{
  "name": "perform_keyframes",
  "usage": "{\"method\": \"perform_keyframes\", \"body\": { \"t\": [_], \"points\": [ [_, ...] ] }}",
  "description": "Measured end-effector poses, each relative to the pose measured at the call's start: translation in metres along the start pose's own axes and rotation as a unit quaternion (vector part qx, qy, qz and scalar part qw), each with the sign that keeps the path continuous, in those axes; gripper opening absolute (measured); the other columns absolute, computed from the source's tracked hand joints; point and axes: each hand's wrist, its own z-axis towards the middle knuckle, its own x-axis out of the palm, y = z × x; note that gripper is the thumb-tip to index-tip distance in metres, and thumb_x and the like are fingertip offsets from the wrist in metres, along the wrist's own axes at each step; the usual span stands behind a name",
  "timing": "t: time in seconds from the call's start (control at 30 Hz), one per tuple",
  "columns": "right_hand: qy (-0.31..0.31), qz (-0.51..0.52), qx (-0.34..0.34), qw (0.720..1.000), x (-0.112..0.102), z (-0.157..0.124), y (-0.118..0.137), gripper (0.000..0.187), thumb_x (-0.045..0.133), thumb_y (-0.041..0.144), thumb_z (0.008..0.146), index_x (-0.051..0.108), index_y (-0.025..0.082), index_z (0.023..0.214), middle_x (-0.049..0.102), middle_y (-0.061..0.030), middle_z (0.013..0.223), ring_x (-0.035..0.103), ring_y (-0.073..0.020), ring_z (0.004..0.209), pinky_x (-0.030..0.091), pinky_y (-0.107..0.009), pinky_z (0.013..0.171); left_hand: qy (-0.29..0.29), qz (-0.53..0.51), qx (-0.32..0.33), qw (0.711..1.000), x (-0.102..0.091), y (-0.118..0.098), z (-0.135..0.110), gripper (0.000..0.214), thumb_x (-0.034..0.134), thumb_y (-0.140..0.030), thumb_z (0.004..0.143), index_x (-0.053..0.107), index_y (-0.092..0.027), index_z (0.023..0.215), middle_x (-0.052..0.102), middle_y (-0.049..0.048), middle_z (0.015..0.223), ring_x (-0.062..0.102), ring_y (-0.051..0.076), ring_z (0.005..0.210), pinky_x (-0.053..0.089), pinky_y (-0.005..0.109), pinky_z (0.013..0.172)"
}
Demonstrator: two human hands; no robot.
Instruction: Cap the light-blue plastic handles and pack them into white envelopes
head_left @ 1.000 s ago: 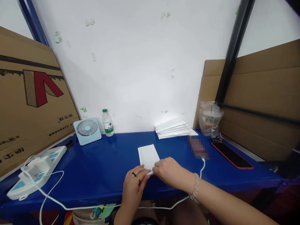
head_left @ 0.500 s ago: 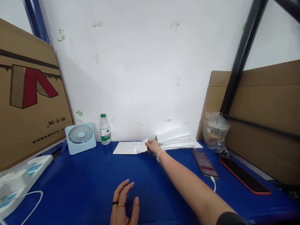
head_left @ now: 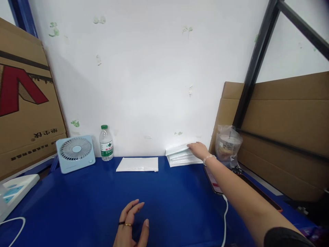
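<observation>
My right hand (head_left: 199, 150) reaches to the far side of the blue table, its fingers closed on the upper edge of the top packet in a stack of flat white packets (head_left: 181, 157). Part of the stack is hidden behind that hand. A single flat white packet (head_left: 137, 164) lies to the left of the stack, apart from it, near the wall. Close to the table's front, my left hand (head_left: 131, 224) is held with fingers apart and nothing in it; it wears a black ring and a gold one.
Along the back left stand a light-blue fan (head_left: 76, 152) and a water bottle (head_left: 106, 145). A power strip (head_left: 22, 195) is at far left. On the right are a phone (head_left: 212, 180) with a white cable, a bagged cup (head_left: 228, 145) and cardboard (head_left: 290, 137).
My right hand has let go of the single packet, which now lies flat, and has moved right to the stack. My left hand stays much the same. The view has shifted slightly.
</observation>
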Motion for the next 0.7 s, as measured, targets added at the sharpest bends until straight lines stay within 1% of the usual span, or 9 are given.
{"method": "perform_keyframes", "body": {
  "t": [0.1, 0.17, 0.27, 0.33, 0.4, 0.47, 0.5, 0.63, 0.7],
  "points": [
    [-0.038, -0.017, 0.006, 0.999, -0.015, -0.01, 0.016, 0.033, 0.032, 0.022, 0.093, 0.058, 0.02, 0.114, 0.065, -0.0119, 0.107, 0.059, -0.0237, 0.096, 0.036, -0.033, 0.082, 0.055, -0.16, -0.087, 0.982, 0.013, -0.006, 0.009, 0.052, 0.063, -0.044, 0.074, 0.05, -0.027, 0.121, 0.049, 0.0101, 0.127, 0.052, 0.027, 0.113, 0.048, 0.04, 0.089],
    [-0.065, -0.012, 0.004, 0.998, -0.026, -0.026, 0.037, 0.034, 0.03, 0.027, 0.094, 0.055, 0.022, 0.117, 0.066, -0.0105, 0.107, 0.06, -0.0235, 0.093, 0.037, -0.031, 0.076, 0.082, -0.309, -0.165, 0.933, 0.029, -0.016, 0.017, 0.063, 0.065, -0.043, 0.074, 0.039, -0.028, 0.13, 0.044, 0.011, 0.134, 0.047, 0.026, 0.121, 0.044, 0.04, 0.095],
    [-0.095, 0.054, -0.049, 0.993, -0.042, -0.069, 0.073, 0.032, 0.034, 0.031, 0.093, 0.054, 0.026, 0.119, 0.068, -0.007, 0.103, 0.062, -0.0218, 0.086, 0.038, -0.028, 0.07, 0.057, -0.472, -0.263, 0.839, 0.057, -0.038, 0.032, 0.071, 0.064, -0.043, 0.077, 0.026, -0.033, 0.136, 0.036, 0.0099, 0.141, 0.04, 0.022, 0.127, 0.041, 0.039, 0.099],
    [-0.078, 0.13, -0.113, 0.982, -0.051, -0.102, 0.094, 0.03, 0.037, 0.031, 0.092, 0.057, 0.027, 0.115, 0.069, -0.006, 0.098, 0.063, -0.0205, 0.083, 0.038, -0.028, 0.07, -0.001, -0.516, -0.284, 0.808, 0.069, -0.051, 0.041, 0.074, 0.063, -0.047, 0.076, 0.022, -0.037, 0.137, 0.032, 0.0077, 0.144, 0.036, 0.021, 0.13, 0.039, 0.04, 0.101],
    [-0.025, 0.235, -0.175, 0.956, -0.057, -0.127, 0.106, 0.025, 0.042, 0.033, 0.09, 0.063, 0.025, 0.103, 0.069, -0.0045, 0.089, 0.062, -0.0195, 0.081, 0.038, -0.027, 0.069, -0.027, -0.563, -0.253, 0.786, 0.072, -0.058, 0.046, 0.075, 0.064, -0.05, 0.074, 0.024, -0.036, 0.137, 0.038, 0.0076, 0.141, 0.039, 0.021, 0.128, 0.038, 0.04, 0.102],
    [0.049, 0.386, -0.175, 0.905, -0.058, -0.141, 0.108, 0.025, 0.047, 0.037, 0.088, 0.065, 0.02, 0.093, 0.068, -0.0044, 0.084, 0.061, -0.0177, 0.075, 0.039, -0.025, 0.066, -0.017, -0.601, -0.176, 0.78, 0.068, -0.06, 0.045, 0.076, 0.066, -0.053, 0.07, 0.033, -0.031, 0.134, 0.046, 0.0085, 0.134, 0.043, 0.023, 0.125, 0.038, 0.038, 0.102],
    [0.096, 0.47, -0.152, 0.864, -0.057, -0.143, 0.106, 0.026, 0.05, 0.039, 0.086, 0.065, 0.018, 0.091, 0.068, -0.0047, 0.082, 0.06, -0.0167, 0.072, 0.04, -0.025, 0.064, 0.0, -0.613, -0.14, 0.778, 0.065, -0.06, 0.044, 0.075, 0.067, -0.054, 0.068, 0.038, -0.029, 0.132, 0.05, 0.0088, 0.131, 0.044, 0.025, 0.123, 0.039, 0.037, 0.101],
    [0.305, 0.702, -0.026, 0.643, -0.041, -0.138, 0.096, 0.033, 0.07, 0.037, 0.069, 0.065, 0.01, 0.088, 0.067, -0.0059, 0.076, 0.06, -0.0139, 0.062, 0.045, -0.025, 0.061, 0.106, -0.636, -0.079, 0.76, 0.054, -0.063, 0.036, 0.07, 0.062, -0.059, 0.068, 0.047, -0.025, 0.128, 0.054, 0.0105, 0.127, 0.045, 0.031, 0.121, 0.041, 0.046, 0.098],
    [0.355, 0.741, 0.012, 0.57, -0.031, -0.135, 0.096, 0.033, 0.075, 0.03, 0.064, 0.066, 0.008, 0.086, 0.068, -0.006, 0.074, 0.061, -0.0137, 0.061, 0.047, -0.025, 0.062, 0.137, -0.638, -0.077, 0.754, 0.054, -0.068, 0.038, 0.068, 0.057, -0.058, 0.071, 0.046, -0.025, 0.129, 0.055, 0.0112, 0.125, 0.046, 0.032, 0.121, 0.04, 0.049, 0.098]
  ]
}}
